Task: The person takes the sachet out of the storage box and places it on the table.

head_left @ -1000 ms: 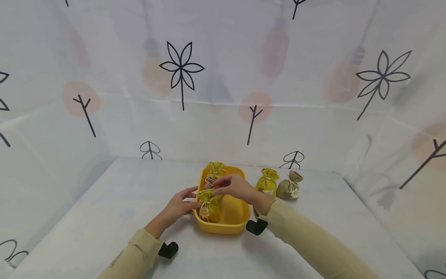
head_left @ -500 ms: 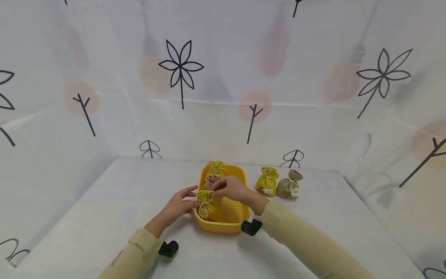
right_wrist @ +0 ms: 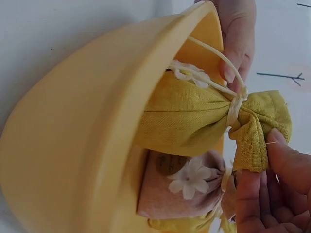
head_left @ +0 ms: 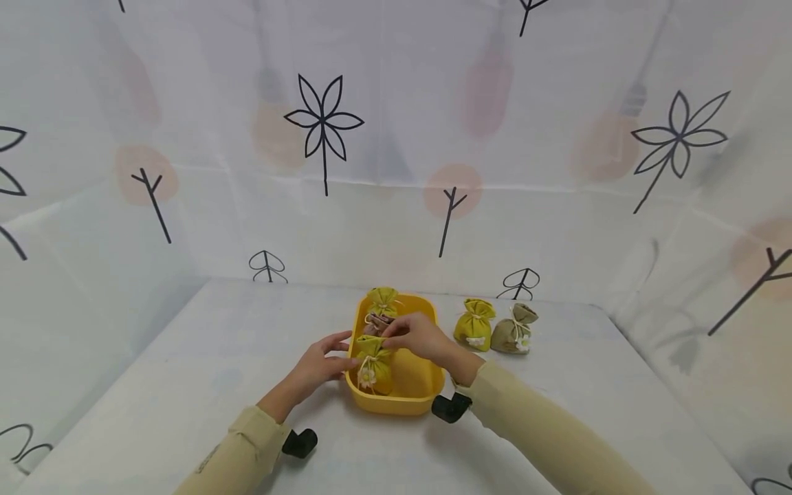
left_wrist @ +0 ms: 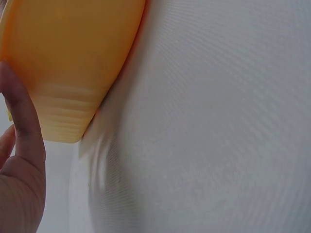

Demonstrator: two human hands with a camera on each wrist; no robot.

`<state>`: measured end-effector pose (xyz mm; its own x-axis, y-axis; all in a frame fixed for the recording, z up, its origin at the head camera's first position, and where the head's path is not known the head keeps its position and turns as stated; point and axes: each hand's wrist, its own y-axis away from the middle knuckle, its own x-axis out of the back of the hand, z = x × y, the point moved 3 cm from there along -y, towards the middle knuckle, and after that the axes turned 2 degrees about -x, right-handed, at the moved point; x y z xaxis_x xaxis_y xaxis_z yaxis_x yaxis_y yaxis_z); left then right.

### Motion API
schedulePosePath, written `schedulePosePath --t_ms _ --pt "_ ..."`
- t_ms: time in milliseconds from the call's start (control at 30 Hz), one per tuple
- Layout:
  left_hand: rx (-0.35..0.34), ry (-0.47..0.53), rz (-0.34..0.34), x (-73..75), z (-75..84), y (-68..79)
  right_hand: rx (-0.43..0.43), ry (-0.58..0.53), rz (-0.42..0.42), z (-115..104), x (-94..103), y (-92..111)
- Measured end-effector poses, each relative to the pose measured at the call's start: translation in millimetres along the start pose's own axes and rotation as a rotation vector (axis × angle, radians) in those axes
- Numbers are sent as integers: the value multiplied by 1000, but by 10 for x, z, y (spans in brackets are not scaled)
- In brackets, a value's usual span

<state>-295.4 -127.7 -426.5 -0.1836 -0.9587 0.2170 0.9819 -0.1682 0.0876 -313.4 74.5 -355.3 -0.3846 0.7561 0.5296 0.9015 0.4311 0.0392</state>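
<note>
A yellow drawstring pouch (head_left: 375, 368) with a white flower stands in the near left of a yellow plastic bin (head_left: 414, 385). My right hand (head_left: 422, 338) pinches the gathered cloth top of this pouch between thumb and fingers, as the right wrist view shows closely. At the bin's left side, my left hand (head_left: 318, 364) holds the rim, thumb over the edge and fingers along the outer wall. Behind the held pouch sit a pinkish-brown pouch (right_wrist: 182, 191), also flowered, and another yellow pouch (head_left: 382, 300) at the bin's far end.
To the right of the bin, a yellow pouch (head_left: 475, 325) and an olive-beige pouch (head_left: 513, 331) stand side by side on the white table (head_left: 185, 364). A printed white cloth (head_left: 383, 137) hangs behind and around the table.
The held pouch tilted slightly left, then came back a little to the right with my right hand. My left hand and the bin have stayed in place.
</note>
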Motion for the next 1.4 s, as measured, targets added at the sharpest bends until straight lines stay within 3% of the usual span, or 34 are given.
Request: schedulePosePath --t_ms 300,633,1000,1400 --pt "1 -4 13 -13 -10 -2 14 4 51 -13 44 92" --pt "-3 -6 19 -5 -9 -3 -4 -74 206 -65 172 208" --pt "-8 -15 16 -26 -18 -12 102 -130 318 -53 410 328" --pt "-1 -24 10 -28 -7 6 26 -86 425 -6 711 524"
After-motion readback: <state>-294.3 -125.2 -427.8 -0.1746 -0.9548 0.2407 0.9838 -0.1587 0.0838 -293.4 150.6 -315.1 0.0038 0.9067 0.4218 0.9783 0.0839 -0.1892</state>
